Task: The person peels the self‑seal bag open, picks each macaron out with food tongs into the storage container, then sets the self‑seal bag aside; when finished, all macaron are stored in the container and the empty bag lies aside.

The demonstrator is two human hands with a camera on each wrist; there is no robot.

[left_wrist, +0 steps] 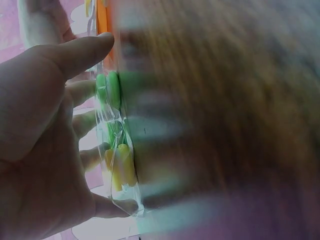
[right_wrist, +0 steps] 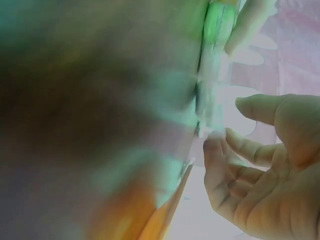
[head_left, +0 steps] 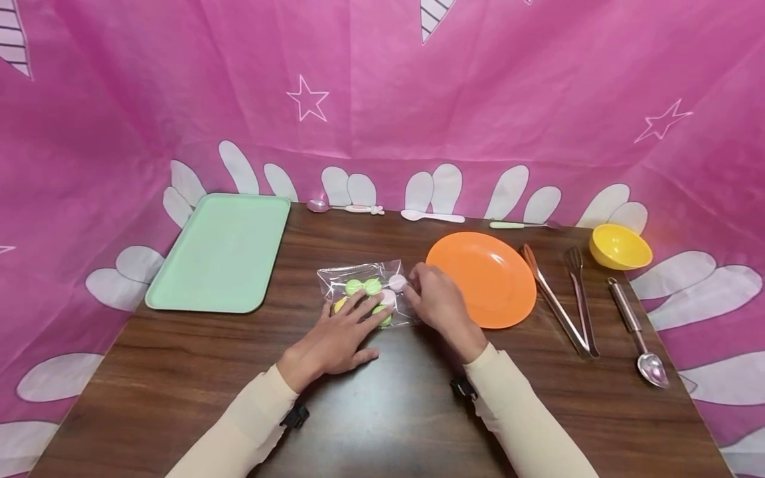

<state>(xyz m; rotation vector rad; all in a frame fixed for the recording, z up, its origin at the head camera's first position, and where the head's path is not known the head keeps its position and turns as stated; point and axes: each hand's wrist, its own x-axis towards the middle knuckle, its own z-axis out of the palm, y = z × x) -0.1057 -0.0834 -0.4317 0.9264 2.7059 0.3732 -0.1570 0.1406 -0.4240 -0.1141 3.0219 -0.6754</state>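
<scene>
at table centre, left of the round orange plastic plate: clear crinkly plastic bag of green and yellow sweets (light, slippery); left hand flat atop, right hand pinching its right edge, likely best hold.

Your bag lay mid-table, tray at the far-left corner, plate right, tongs beyond.

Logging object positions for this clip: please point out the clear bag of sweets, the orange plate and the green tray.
clear bag of sweets (head_left: 352,275): head view, on the bag's upper left part, near a green sweet.
orange plate (head_left: 487,275): head view, on the bare middle of the plate.
green tray (head_left: 224,252): head view, on the tray's flat middle.
</scene>
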